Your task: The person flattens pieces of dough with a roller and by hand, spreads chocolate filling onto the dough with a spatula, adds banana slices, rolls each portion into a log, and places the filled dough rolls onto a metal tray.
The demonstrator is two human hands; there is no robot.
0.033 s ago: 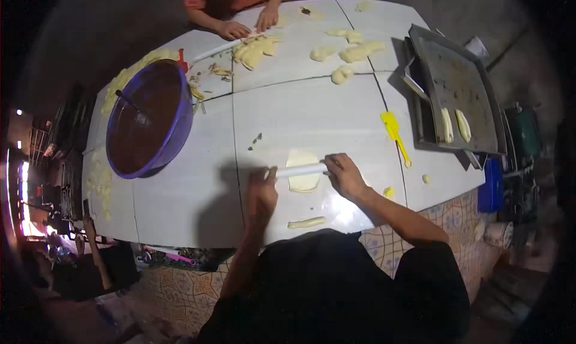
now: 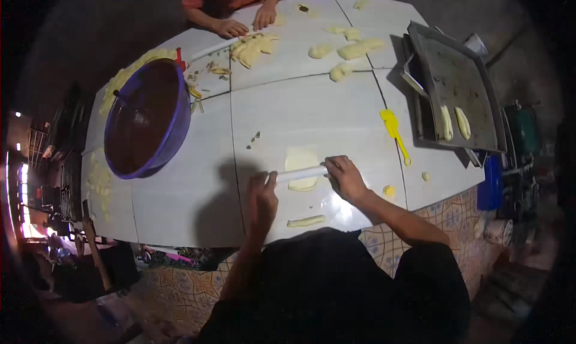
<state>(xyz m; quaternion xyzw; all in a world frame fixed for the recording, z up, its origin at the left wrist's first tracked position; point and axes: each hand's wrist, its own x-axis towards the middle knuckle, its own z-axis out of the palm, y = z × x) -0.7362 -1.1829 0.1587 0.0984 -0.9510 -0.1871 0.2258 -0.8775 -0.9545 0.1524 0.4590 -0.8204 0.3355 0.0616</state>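
A white rolling pin (image 2: 302,173) lies across a flat, pale sheet of dough (image 2: 300,159) on the white table in front of me. Its left end is in the closed fingers of my left hand (image 2: 262,194). My right hand (image 2: 346,177) is closed round the other end. Dough shows on both the far and near sides of the pin. Between the sheet and my body lies a thin rolled strip of dough (image 2: 306,221). A small yellow lump (image 2: 389,190) rests near my right forearm.
Left stands a large purple basin (image 2: 180,125) with brown contents. A yellow spatula (image 2: 391,128) lies right, beside a metal tray (image 2: 450,74) holding two dough rolls. Dough pieces (image 2: 361,48) lie farther back. Across the table, another person's hands (image 2: 233,28) work at more dough (image 2: 252,48).
The rolling pin has shifted slightly toward me over the dough sheet, with both hands still on it. The whole view has moved a little.
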